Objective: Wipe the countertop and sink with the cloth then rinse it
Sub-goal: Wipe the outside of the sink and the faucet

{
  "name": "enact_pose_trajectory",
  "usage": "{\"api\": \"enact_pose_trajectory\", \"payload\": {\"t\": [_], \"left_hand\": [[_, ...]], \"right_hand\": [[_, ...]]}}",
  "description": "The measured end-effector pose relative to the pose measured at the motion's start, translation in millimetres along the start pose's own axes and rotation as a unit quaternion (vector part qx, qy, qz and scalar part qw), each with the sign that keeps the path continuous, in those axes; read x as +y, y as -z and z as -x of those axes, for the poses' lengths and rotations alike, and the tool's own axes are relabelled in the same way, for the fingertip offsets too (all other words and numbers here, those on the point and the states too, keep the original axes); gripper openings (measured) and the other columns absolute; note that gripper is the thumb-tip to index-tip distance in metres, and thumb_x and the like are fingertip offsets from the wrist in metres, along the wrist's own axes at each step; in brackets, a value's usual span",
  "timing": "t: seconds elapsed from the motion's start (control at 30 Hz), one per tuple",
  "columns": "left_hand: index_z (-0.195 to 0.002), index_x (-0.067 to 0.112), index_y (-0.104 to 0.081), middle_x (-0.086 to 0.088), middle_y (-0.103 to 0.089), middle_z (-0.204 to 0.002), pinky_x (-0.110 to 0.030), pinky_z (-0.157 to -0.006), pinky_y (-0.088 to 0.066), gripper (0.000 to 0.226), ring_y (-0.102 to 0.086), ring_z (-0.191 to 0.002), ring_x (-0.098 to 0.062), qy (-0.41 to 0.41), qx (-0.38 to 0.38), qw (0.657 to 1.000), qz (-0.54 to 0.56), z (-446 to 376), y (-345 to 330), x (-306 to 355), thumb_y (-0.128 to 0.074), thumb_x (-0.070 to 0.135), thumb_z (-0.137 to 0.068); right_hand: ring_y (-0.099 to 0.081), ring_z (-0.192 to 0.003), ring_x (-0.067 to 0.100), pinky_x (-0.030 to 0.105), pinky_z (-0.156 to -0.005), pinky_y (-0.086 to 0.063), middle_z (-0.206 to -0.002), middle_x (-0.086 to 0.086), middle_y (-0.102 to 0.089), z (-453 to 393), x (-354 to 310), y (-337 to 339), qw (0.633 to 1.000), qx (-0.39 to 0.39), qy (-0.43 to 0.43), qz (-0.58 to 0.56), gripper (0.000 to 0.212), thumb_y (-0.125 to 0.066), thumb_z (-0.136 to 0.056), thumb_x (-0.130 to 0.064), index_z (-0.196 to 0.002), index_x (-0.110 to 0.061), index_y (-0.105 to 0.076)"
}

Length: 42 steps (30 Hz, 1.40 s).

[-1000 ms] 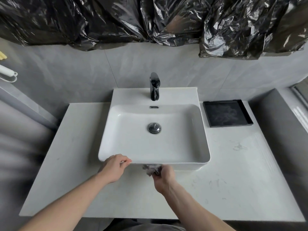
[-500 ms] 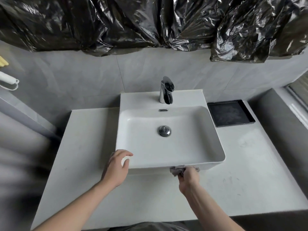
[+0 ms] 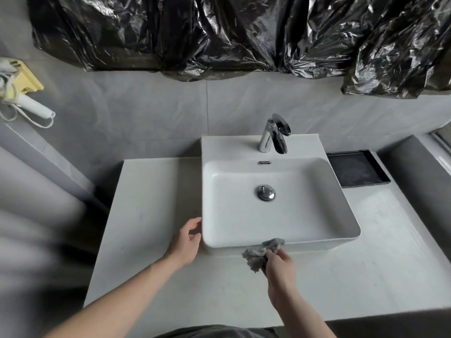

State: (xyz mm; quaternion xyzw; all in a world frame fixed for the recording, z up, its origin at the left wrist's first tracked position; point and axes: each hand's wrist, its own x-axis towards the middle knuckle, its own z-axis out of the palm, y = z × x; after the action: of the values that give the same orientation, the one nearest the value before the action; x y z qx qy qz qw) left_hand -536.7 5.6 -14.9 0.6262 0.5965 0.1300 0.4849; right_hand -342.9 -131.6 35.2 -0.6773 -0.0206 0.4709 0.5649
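Note:
A white rectangular sink (image 3: 314, 240) sits on a pale stone countertop (image 3: 151, 206), with a chrome faucet (image 3: 274, 134) at its back and a chrome drain plug (image 3: 266, 192) in the basin. My right hand (image 3: 278, 267) is shut on a crumpled grey cloth (image 3: 258, 252), which is pressed against the sink's front outer wall just above the counter. My left hand (image 3: 186, 240) rests with spread fingers against the sink's front left corner and holds nothing.
A black tray (image 3: 356, 169) lies on the counter to the right of the sink. Crinkled black plastic sheeting (image 3: 219, 32) covers the wall above. A yellow and white tool (image 3: 22, 86) hangs at the far left. A grey ledge (image 3: 410, 181) borders the right side.
My right hand has slid the cloth leftward along the sink's front wall. My left hand came off the rim and now touches the corner's outer side. The view shifted left.

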Motion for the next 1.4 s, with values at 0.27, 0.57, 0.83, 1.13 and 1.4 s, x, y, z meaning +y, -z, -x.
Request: {"api": "enact_pose_trajectory", "payload": {"t": [0.27,0.57,0.83,1.13,1.4], "left_hand": [[-0.140,0.023,-0.056,0.005,-0.061,-0.126,-0.036,-0.102,-0.052,0.053,-0.065,-0.110,-0.019,0.010,-0.038,0.998,0.045,-5.3,9.2,-3.5,-0.046,-0.002,-0.095],[-0.117,0.026,-0.067,0.008,-0.071,-0.122,-0.019,-0.068,-0.052,0.061,-0.072,-0.087,-0.007,0.084,-0.067,0.982,0.155,-9.9,15.9,-17.8,-0.033,-0.014,-0.086],[-0.118,0.035,-0.067,0.008,-0.072,-0.122,-0.027,-0.083,-0.055,0.054,-0.070,-0.099,-0.014,0.085,-0.095,0.976,0.175,-18.1,20.0,-10.6,-0.044,-0.004,-0.088],[-0.158,0.026,-0.030,0.009,-0.054,-0.148,-0.022,-0.111,-0.040,0.073,-0.055,-0.126,-0.003,0.041,-0.093,0.994,0.050,-43.8,13.5,19.1,-0.058,0.025,-0.091],[-0.160,0.030,-0.024,0.024,-0.067,-0.115,-0.019,-0.104,-0.047,0.074,-0.065,-0.109,0.004,0.060,-0.100,0.990,0.076,-46.8,13.1,18.2,-0.058,0.022,-0.096]], "right_hand": [[-0.049,-0.061,0.014,0.028,-0.061,-0.045,-0.071,0.011,-0.061,-27.9,-9.9,-33.6,0.904,-0.053,0.259,0.337,0.023,-0.038,-0.108,-0.015,-0.090,-0.012,-0.053],[-0.038,-0.059,0.013,0.032,-0.059,-0.039,-0.064,-0.006,-0.046,-52.0,46.6,-116.0,0.834,-0.160,0.284,0.445,0.033,-0.031,-0.108,-0.034,-0.077,-0.026,-0.040],[-0.051,-0.120,0.019,0.033,-0.096,-0.049,-0.141,0.004,-0.058,-102.8,11.9,-170.3,0.780,-0.187,0.375,0.464,0.037,-0.041,-0.100,-0.004,-0.131,-0.018,-0.056],[-0.004,-0.160,0.029,0.044,-0.129,-0.009,-0.172,0.004,-0.012,-203.3,-44.0,-219.6,0.589,-0.249,0.425,0.641,0.053,-0.030,-0.108,-0.012,-0.161,-0.012,-0.029],[-0.002,-0.160,0.029,0.046,-0.129,-0.009,-0.173,0.005,-0.007,-279.4,-105.0,-211.2,0.635,-0.153,0.398,0.644,0.065,-0.039,-0.103,-0.008,-0.164,-0.011,-0.018]]}}
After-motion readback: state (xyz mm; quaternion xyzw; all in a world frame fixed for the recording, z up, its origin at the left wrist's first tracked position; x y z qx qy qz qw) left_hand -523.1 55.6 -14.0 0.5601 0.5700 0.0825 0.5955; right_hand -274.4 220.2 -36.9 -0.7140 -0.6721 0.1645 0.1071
